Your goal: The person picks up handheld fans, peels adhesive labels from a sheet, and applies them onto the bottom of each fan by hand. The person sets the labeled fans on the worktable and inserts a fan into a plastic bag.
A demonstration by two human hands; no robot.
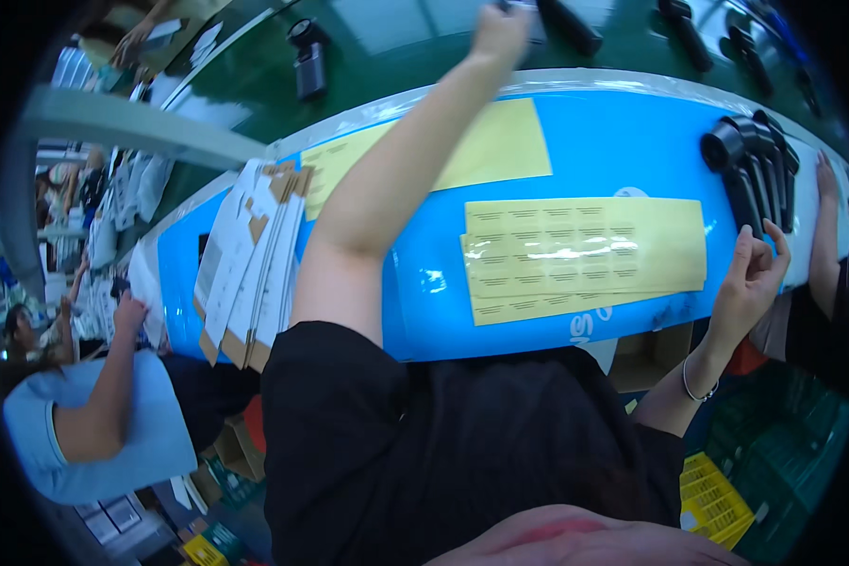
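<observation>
At the top edge of the view my left hand (502, 36) is stretched far over the green conveyor belt, its fingers closed on something the frame edge and blur hide. Beside it lies a black handled device (572, 26). My right hand (753, 272) is raised at the right, thumb and forefinger tips close together, the other fingers curled. Whatever may be between them is too small to make out. Just beyond it stands a cluster of black hair-dryer-shaped devices (762, 174). Yellow sheets of printed labels (585, 247) lie before me, with another yellow sheet (500, 151) partly under my left arm.
A stack of white and brown cardboard pieces (255, 264) lies left on the blue table cover (424, 316). More black devices (308, 71) rest on the green belt (387, 47). A co-worker in light blue (104, 424) is at the left; another person's arm (825, 236) is at the right.
</observation>
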